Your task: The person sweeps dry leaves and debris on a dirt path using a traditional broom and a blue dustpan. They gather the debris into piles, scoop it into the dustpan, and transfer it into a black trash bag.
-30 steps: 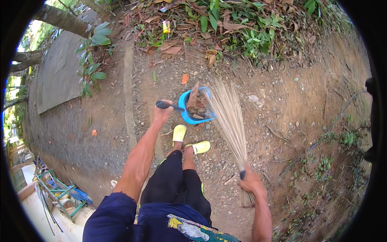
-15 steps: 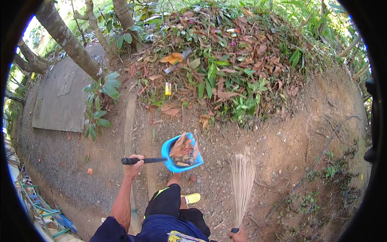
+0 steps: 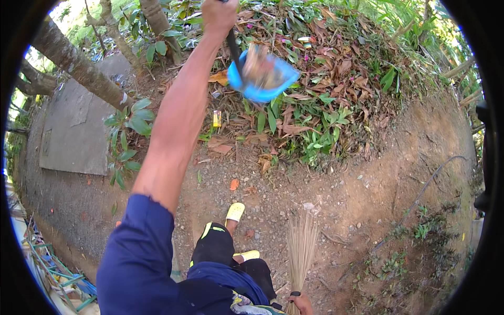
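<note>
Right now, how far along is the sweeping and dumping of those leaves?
Done: dry leaves sit gathered in the blue plastic dustpan. In hand: the left hand swings it out over the leaf pile; the right hand holds the straw broom idle. Left: a few leaves like the orange one lie on the dirt path.

One small yellow packet point(image 3: 217, 118), upright and rectangular, lies among the dead leaves just left of the leaf pile point(image 3: 315, 79); no labels, signs or screens show.

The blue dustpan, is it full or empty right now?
Not empty: the blue dustpan, held out over the leaf pile by the left hand, shows a blurred brownish load inside.
</note>
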A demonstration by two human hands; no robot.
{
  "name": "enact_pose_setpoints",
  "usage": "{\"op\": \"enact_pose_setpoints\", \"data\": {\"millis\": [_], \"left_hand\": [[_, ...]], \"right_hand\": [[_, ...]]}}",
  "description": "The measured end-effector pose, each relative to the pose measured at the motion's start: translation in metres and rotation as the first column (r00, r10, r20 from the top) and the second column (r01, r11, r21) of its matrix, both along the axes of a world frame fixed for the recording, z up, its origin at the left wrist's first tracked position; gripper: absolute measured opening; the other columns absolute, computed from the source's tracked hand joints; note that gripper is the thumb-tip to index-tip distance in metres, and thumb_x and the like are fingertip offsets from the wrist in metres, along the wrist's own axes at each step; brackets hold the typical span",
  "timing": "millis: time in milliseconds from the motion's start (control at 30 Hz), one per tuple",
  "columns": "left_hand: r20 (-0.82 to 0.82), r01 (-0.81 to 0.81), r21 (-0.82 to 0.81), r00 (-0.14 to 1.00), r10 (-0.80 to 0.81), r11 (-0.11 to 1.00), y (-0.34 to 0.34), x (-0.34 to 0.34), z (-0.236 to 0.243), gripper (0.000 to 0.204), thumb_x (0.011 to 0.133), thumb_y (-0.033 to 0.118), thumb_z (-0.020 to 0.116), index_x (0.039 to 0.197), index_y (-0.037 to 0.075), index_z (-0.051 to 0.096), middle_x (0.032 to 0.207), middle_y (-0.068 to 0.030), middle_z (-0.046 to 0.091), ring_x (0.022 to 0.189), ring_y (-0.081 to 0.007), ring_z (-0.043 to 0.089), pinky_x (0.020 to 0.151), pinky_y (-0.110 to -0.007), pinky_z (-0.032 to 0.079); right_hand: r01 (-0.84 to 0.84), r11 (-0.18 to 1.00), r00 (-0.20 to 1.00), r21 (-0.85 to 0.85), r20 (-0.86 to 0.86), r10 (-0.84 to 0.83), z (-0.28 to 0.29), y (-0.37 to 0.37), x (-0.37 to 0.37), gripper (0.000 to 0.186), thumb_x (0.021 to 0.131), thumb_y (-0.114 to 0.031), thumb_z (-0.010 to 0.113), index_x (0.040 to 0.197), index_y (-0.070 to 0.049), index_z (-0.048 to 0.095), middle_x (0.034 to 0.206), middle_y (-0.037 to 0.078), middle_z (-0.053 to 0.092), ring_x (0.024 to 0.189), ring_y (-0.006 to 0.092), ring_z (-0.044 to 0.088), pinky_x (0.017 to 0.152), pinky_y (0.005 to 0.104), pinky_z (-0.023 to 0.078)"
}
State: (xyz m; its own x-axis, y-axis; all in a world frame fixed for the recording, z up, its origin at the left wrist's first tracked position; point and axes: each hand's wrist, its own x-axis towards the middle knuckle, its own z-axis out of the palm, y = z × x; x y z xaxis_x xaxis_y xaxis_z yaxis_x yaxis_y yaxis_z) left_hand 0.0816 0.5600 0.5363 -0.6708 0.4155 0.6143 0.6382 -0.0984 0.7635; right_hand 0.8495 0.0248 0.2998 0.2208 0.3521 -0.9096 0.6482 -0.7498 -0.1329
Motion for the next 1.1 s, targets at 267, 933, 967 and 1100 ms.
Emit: {"op": "enact_pose_setpoints", "data": {"millis": [267,933,967,1100], "left_hand": [[0.227,0.192,-0.186,0.963,-0.148,0.964,-0.025,0.046,-0.146,0.023,0.085,0.023,0.071,0.081,0.002,0.062,0.07,-0.0134,0.066,0.067,-0.0292,0.067,0.064,-0.045,0.051],[0.272,-0.33,-0.751,0.634,0.723,0.572,-0.72,0.239,-0.377,0.014,0.078,0.016,0.072,0.086,0.005,0.074,0.073,-0.0079,0.071,0.068,-0.0192,0.07,0.067,-0.038,0.054],[0.237,-0.342,-0.777,0.62,0.748,0.529,-0.738,0.253,-0.38,0.014,0.078,0.016,0.072,0.087,0.005,0.074,0.074,-0.0075,0.071,0.069,-0.0199,0.07,0.067,-0.038,0.055],[0.206,-0.349,-0.824,0.548,0.811,0.446,-0.858,0.306,-0.42,0.015,0.076,0.013,0.073,0.089,0.006,0.074,0.082,-0.0073,0.072,0.079,-0.0206,0.071,0.073,-0.038,0.055]], "right_hand": [[-0.104,0.993,0.983,0.058,-0.143,0.112,0.028,0.048,-0.028,0.056,0.066,-0.016,0.085,0.114,-0.002,0.06,0.093,0.013,0.069,0.086,0.028,0.068,0.078,0.0403,0.054],[-0.782,0.588,0.579,0.206,-0.109,0.808,-0.05,0.178,-0.101,0.105,0.07,-0.016,0.075,0.161,-0.003,0.025,0.105,0.026,0.069,0.097,0.0396,0.07,0.088,0.0468,0.054],[-0.807,0.554,0.54,0.203,-0.124,0.832,-0.063,0.189,-0.112,0.105,0.07,-0.017,0.075,0.161,-0.003,0.023,0.106,0.027,0.069,0.098,0.0408,0.07,0.088,0.0471,0.054],[-0.905,0.374,0.352,0.202,-0.136,0.926,-0.081,0.2,-0.174,0.107,0.072,-0.019,0.075,0.162,-0.002,0.02,0.11,0.029,0.069,0.102,0.0434,0.069,0.09,0.0465,0.054]]}}
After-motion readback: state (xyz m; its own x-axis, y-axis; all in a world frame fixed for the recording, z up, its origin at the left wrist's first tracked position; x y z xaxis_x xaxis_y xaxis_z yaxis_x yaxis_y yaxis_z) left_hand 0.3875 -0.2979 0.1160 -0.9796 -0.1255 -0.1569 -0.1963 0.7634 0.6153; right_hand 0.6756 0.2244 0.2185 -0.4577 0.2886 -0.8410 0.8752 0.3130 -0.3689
